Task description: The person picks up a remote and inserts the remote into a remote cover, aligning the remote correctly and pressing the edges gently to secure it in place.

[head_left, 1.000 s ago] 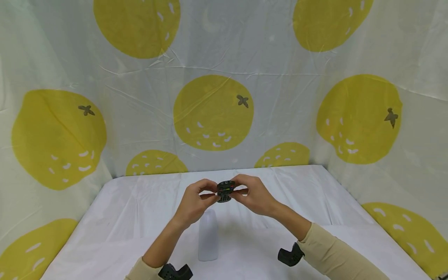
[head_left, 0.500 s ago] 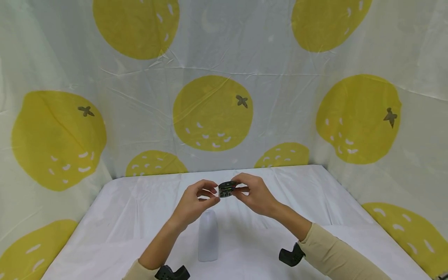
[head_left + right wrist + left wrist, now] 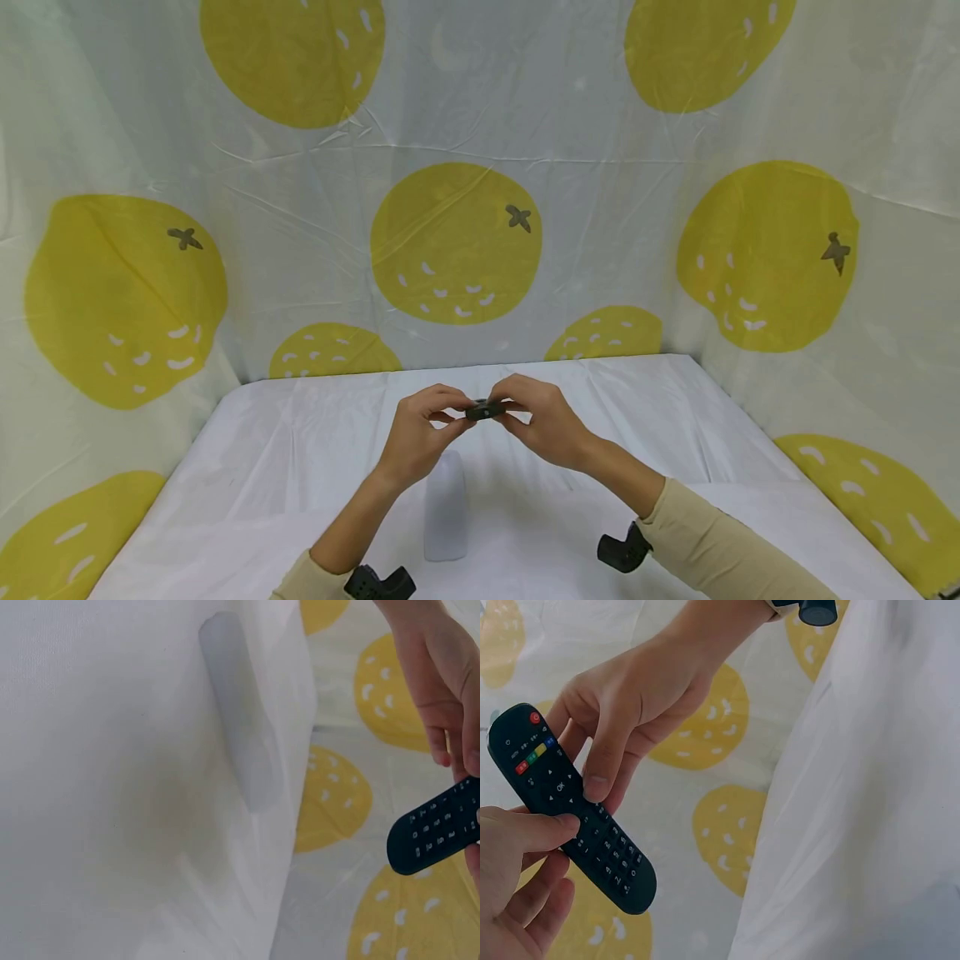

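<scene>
A slim black remote control (image 3: 484, 411) is held up over the table between both hands, seen nearly end-on in the head view. The left wrist view shows its keypad (image 3: 607, 847), with a red power button and a row of coloured keys at the far end. My left hand (image 3: 420, 429) pinches one long side, thumb lying on the buttons. From the opposite side, my right hand (image 3: 543, 421) pinches it, its thumb over the keys too. On the table below lies a translucent, pale, long round-ended piece (image 3: 446, 508), apart from both hands.
A white cloth (image 3: 315, 475) covers the table. Around it hangs a pale curtain (image 3: 300, 200) printed with big yellow lemons, meeting the table's back edge. Each forearm wears a black wrist device (image 3: 624, 550) over a beige sleeve.
The remote control has tilted, from its keys showing in the head view to nearly end-on. My left fingers loosened at its side half a second ago and now pinch it again.
</scene>
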`<state>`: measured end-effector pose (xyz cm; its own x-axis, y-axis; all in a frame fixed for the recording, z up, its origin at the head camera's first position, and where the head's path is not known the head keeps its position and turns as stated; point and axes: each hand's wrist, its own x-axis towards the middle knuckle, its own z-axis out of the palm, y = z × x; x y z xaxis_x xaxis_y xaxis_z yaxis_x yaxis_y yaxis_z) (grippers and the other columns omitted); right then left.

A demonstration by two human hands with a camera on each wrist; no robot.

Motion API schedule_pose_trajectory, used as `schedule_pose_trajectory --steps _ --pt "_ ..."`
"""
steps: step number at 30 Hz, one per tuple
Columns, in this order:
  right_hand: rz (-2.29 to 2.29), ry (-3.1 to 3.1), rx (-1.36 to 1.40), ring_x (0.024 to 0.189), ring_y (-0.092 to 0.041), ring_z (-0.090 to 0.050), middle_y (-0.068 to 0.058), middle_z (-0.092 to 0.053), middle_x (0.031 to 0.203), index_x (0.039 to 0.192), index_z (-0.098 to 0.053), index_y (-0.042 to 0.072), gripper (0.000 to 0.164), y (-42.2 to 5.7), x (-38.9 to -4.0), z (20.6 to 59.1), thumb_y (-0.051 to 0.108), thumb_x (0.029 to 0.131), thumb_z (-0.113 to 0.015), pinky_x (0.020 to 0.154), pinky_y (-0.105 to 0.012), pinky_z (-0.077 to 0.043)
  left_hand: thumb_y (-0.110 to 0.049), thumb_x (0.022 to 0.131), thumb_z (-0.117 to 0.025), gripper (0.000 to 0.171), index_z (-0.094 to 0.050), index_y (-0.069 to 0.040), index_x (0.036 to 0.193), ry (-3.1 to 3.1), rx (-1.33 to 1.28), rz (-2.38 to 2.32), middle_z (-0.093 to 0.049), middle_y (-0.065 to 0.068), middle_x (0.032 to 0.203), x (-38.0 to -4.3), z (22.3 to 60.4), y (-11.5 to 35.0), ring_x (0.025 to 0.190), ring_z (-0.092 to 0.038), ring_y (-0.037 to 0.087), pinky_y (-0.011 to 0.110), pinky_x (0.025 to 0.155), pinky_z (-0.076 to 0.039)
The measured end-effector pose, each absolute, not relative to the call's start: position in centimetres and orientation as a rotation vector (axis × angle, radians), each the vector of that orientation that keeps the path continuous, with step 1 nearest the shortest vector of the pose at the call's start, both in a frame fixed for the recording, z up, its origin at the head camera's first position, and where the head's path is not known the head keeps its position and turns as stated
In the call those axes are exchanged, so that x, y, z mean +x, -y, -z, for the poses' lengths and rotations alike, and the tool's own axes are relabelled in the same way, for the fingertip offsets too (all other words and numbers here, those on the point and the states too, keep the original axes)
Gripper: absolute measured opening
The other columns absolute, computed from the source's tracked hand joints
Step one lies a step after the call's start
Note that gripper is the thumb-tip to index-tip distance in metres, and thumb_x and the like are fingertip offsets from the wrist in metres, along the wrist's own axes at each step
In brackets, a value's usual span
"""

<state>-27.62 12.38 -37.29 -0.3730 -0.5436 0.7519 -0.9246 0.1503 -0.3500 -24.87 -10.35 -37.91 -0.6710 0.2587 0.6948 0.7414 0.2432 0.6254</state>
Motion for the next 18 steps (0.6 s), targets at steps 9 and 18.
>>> schedule_pose_trajectory --steps 9,18 --pt "-0.967 1.971 1.433 0.104 -0.018 -0.068 -0.003 -0.066 0.109 0.106 -0.069 0.005 0.034 -12.56 -27.61 37.32 -0.016 0.082 -0.079 0.090 -0.026 -0.056 0.011 0.082 -0.082 0.024 -0.081 -0.003 0.101 2.069 -0.927 1.418 -0.074 0.005 0.100 -24.90 37.87 10.51 0.093 -0.071 0.025 0.032 0.072 -0.062" --pt "-0.767 1.884 1.422 0.104 -0.024 -0.067 -0.009 -0.065 0.112 0.106 -0.068 0.001 0.039 -12.73 -27.70 37.55 -0.020 0.076 -0.082 0.092 -0.029 -0.056 0.014 0.082 -0.080 0.027 -0.081 -0.004 0.102 2.043 -0.938 1.415 -0.074 0.005 0.102 -25.12 38.07 10.53 0.094 -0.070 0.026 0.033 0.070 -0.062"
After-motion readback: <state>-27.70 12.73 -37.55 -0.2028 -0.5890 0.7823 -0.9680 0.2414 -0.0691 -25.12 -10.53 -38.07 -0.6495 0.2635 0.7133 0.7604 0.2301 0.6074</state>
